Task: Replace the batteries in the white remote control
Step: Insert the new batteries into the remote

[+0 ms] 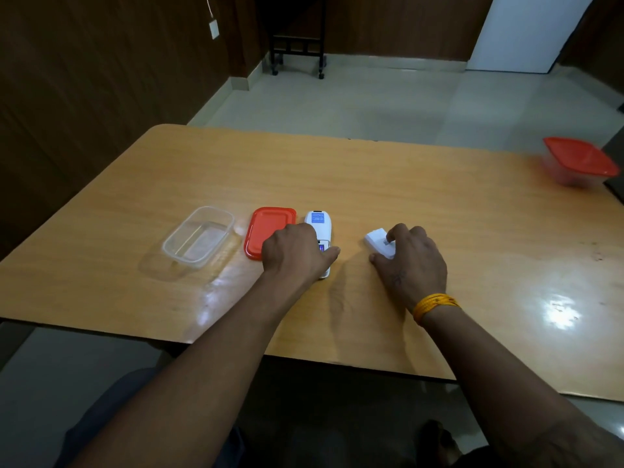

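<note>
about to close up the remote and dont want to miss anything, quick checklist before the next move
1. White remote control lying back side up on the wooden table: ok.
2. Left hand pressing on the remote to steady it: ok.
3. White battery cover off the remote, under the right hand: ok.
4. Battery compartment open, something bluish visible inside: ok; whether fresh batteries are seated cannot tell.
5. Old batteries set aside: cannot tell; the clear rectangular plastic container looks empty and none show on the table.
6. Flat red plastic lid beside the remote, clear of the cover's path: ok.
</note>
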### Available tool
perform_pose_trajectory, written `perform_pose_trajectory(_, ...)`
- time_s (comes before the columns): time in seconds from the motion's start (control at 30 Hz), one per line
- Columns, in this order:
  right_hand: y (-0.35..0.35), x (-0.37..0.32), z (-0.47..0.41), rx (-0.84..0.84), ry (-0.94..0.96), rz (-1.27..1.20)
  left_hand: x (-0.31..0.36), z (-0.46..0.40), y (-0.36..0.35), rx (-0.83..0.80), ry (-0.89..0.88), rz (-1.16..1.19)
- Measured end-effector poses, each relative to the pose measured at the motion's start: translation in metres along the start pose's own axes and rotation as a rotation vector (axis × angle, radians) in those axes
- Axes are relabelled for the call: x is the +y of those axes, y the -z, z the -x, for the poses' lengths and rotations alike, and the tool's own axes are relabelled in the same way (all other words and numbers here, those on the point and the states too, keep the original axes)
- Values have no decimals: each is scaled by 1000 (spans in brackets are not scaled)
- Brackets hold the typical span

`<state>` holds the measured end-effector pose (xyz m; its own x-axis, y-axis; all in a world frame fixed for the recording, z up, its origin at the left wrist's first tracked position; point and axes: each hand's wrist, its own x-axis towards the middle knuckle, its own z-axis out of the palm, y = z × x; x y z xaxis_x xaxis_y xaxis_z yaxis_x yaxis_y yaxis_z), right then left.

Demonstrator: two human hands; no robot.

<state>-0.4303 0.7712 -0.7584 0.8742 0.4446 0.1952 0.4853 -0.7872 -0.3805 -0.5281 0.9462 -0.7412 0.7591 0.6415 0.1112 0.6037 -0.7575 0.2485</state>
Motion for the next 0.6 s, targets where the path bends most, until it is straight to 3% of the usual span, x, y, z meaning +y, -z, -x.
perform_pose_trajectory(0.13, 1, -3, 2, 8, -4, -41, 4, -3, 1, -49, 61, 61)
perform_pose_trajectory(0.47, 27, -16, 9, -52, -290, -541, 8, -6, -1, -160, 162, 295)
perform_pose_trajectory(0.53, 31, -20, 12, -81, -309, -643, 13, -5, 2, -189, 236, 589)
perform_pose_trajectory(0.6, 33, -24, 17, -97, -294, -726, 19, -5, 7, -241, 348, 1061)
